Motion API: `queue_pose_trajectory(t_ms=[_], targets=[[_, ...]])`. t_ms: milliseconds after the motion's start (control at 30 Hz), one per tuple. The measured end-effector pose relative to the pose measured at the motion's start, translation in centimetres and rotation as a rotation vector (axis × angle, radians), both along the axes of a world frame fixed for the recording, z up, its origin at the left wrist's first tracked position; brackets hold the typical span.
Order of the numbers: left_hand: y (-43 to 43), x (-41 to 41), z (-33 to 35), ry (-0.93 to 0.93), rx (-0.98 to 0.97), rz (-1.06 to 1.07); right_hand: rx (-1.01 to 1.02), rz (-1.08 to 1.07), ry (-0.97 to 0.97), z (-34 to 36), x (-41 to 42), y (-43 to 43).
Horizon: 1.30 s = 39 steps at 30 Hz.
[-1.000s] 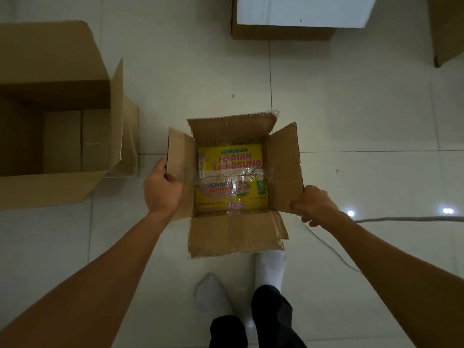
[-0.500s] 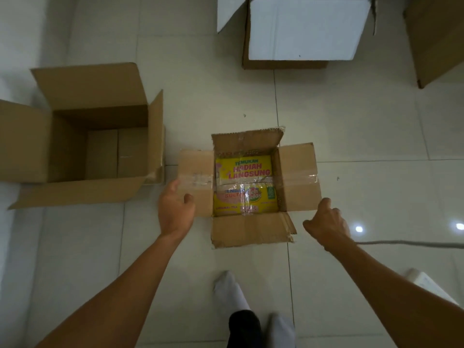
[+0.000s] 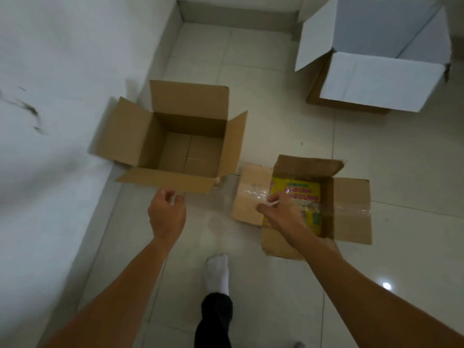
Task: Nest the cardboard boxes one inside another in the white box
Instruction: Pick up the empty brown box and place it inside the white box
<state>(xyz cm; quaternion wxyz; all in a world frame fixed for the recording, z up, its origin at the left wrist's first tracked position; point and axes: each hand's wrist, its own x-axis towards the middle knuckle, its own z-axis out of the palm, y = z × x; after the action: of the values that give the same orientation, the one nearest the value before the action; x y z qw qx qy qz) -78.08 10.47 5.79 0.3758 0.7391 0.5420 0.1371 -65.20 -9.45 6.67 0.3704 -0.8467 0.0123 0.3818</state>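
A small brown box (image 3: 351, 209) stands open on the floor at centre right, its inside printed yellow and its flaps taped. Left of it, against the wall, stands a larger brown box (image 3: 188, 101), open and empty. The white box (image 3: 371, 84) is open at the far right. My left hand (image 3: 165, 212) hovers just below the larger box's near flap, fingers loosely curled and holding nothing. Over the small box's left edge is my right hand (image 3: 281, 212), with its fingers bent and nothing visibly in its grip.
A white wall (image 3: 50, 96) runs along the left, meeting the tiled floor (image 3: 276, 121) beside the larger box. My foot in a white sock (image 3: 218, 272) is on the floor below the boxes. Bare tiles lie between the small box and the white box.
Both hands have let go of the small box's side flaps and shifted left toward the larger box. The view has swung left and back, bringing the wall and the whole white box into sight.
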Motion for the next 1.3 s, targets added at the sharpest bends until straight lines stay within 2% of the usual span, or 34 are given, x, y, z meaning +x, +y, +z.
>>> queue_pose_trajectory(t_ms=[167,267,467,567,733,867,1033,1100,1200,1300], targets=[[8.3,0.2,-2.4,0.02,-0.004,0.179,0.012,0.086,-0.044,-2.6,2.1,8.1],[13.0,0.5,-4.4,0.032,0.001,0.216,-0.03,0.087,-0.117,-4.8,4.1,12.0],[22.2,2.0,-8.7,0.113,0.096,0.196,-0.122,-0.049,-0.28,-8.1,7.4,17.9],[25.7,2.8,-10.6,0.148,0.054,0.262,-0.153,-0.107,-0.28,-9.4,8.2,19.9],[29.0,3.8,-12.9,0.035,-0.186,0.458,-0.127,-0.202,-0.283,-11.3,8.3,21.5],[29.7,4.3,-13.5,-0.05,-0.337,0.526,-0.117,-0.277,-0.286,-12.0,8.7,22.2],[29.8,5.1,-12.8,-0.246,-0.304,0.672,-0.183,-0.318,-0.275,-11.7,8.8,22.7],[29.7,5.0,-12.5,-0.196,-0.194,0.621,-0.23,-0.296,-0.268,-11.5,8.9,22.9],[29.3,5.1,-12.4,0.003,0.005,0.292,-0.209,-0.231,-0.227,-11.7,9.4,23.3],[29.2,5.5,-12.1,0.057,0.042,0.19,-0.135,-0.21,-0.171,-11.6,9.7,23.7]])
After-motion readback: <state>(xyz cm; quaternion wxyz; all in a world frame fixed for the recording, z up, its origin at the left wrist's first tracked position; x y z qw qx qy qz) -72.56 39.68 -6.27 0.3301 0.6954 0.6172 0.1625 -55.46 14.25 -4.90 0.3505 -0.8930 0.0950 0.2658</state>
